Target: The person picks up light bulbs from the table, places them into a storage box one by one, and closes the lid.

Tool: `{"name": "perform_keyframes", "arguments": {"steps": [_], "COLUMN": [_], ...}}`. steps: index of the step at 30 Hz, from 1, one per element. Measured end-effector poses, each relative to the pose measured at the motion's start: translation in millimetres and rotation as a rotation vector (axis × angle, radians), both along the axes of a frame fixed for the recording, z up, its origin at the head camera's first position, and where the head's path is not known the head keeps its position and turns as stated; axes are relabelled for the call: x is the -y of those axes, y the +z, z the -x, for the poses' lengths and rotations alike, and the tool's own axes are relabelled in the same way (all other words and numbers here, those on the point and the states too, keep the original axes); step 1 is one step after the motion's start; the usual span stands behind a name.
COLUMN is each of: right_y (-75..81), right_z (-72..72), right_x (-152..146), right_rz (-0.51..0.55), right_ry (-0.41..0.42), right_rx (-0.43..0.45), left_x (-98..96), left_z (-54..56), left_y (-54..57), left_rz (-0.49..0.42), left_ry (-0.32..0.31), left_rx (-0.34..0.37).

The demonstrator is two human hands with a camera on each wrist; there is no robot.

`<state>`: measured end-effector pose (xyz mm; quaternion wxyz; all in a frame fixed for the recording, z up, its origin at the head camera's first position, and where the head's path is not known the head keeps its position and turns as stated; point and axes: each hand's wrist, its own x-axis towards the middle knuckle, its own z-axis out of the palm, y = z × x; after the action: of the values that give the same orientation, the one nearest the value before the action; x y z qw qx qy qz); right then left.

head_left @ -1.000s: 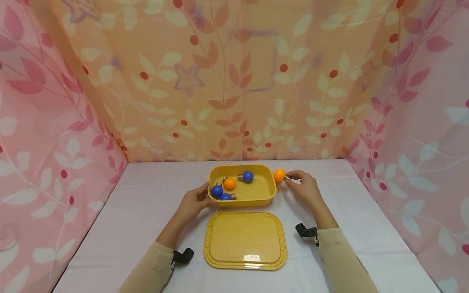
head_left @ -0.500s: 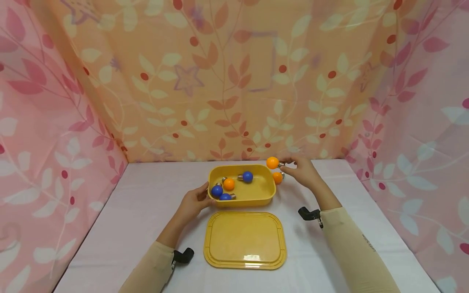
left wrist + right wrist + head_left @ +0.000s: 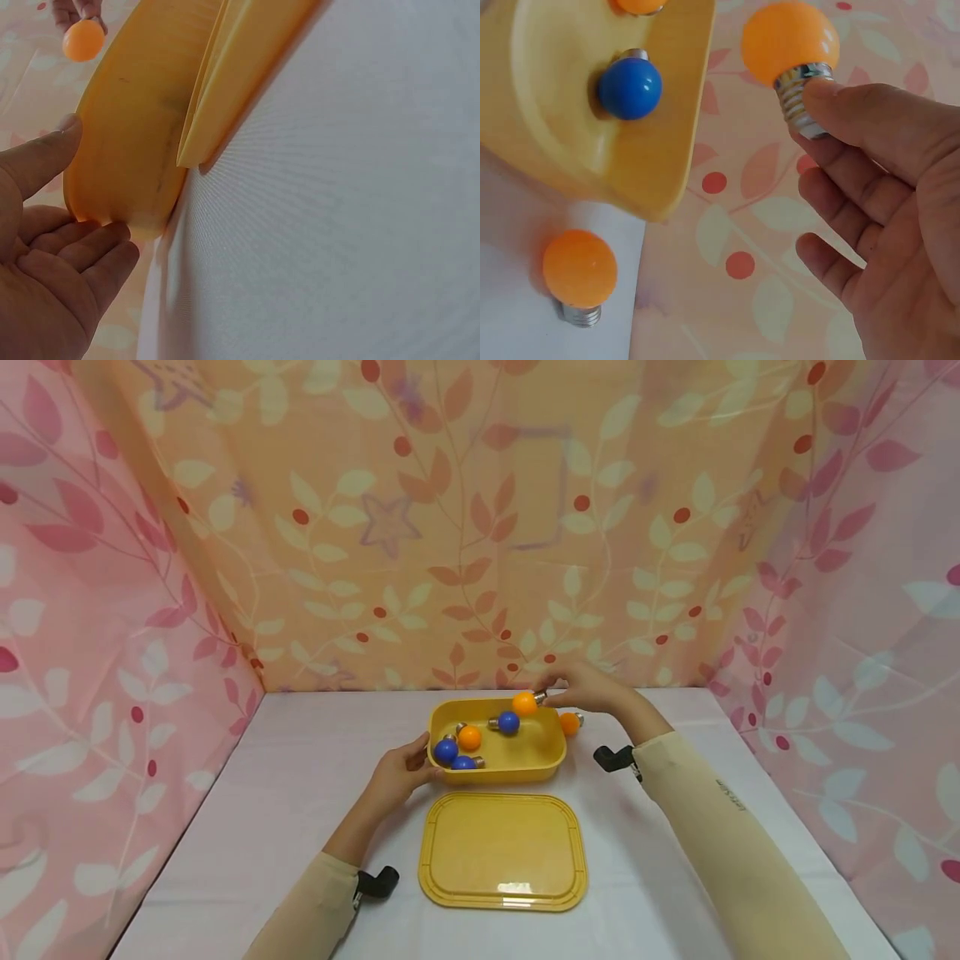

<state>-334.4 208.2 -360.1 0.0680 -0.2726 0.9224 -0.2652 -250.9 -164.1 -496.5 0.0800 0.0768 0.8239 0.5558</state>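
In the head view, my right hand pinches an orange light bulb by its metal screw base. The bulb is held up above the far right part of a yellow plastic box; the right wrist view shows thumb and forefinger on the base, other fingers loosely bent. My left hand holds the box at its left end, thumb and fingers spread along its outer wall in the left wrist view. Inside the box lie another orange bulb and three blue bulbs.
Another orange bulb lies on the white cloth just right of the box. A flat yellow lid rests in front of the box. Patterned fabric hangs behind the table and at both sides.
My right hand has lifted an orange bulb off the cloth beside the box and carried it left over the box. The left hand keeps its place.
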Motion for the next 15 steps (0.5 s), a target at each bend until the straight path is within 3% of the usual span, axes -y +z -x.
{"name": "perform_keyframes", "arguments": {"steps": [5, 15], "right_y": [1.4, -11.2], "right_z": [13.7, 25.9], "right_x": [17, 45], "right_rz": [-0.093, -0.148], "right_ry": [0.068, 0.145], "right_rx": [0.012, 0.155], "left_x": [1.1, 1.7], "left_z": [-0.8, -0.4], "left_y": [0.1, 0.5], "left_rz": [-0.005, 0.007], "left_ry": [0.002, 0.000], "left_rx": [0.000, -0.006]}}
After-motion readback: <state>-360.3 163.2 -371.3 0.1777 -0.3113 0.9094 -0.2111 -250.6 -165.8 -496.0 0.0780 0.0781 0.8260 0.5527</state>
